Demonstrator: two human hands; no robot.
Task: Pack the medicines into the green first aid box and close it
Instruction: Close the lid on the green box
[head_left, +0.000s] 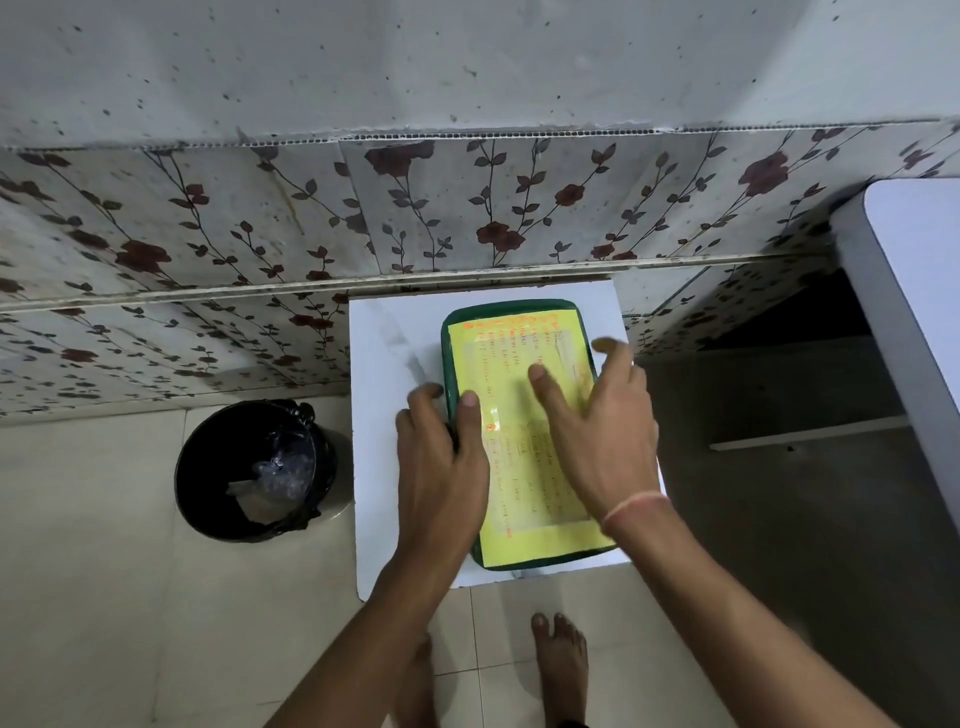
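Observation:
The green first aid box (511, 307) lies flat on a small white table (387, 364), its lid down and covered by a yellow sheet with orange writing (498, 353). My left hand (441, 467) grips the box's left edge, thumb on the lid and fingers wrapped over the side. My right hand (602, 431) rests on the right part of the lid with its fingers spread. No medicines are visible; the box's inside is hidden.
A black bin (254, 467) with a plastic liner stands on the tiled floor left of the table. A floral-tiled wall (467, 208) runs right behind the table. A white counter (914, 291) juts in at the right. My bare feet (561, 665) stand below the table's front edge.

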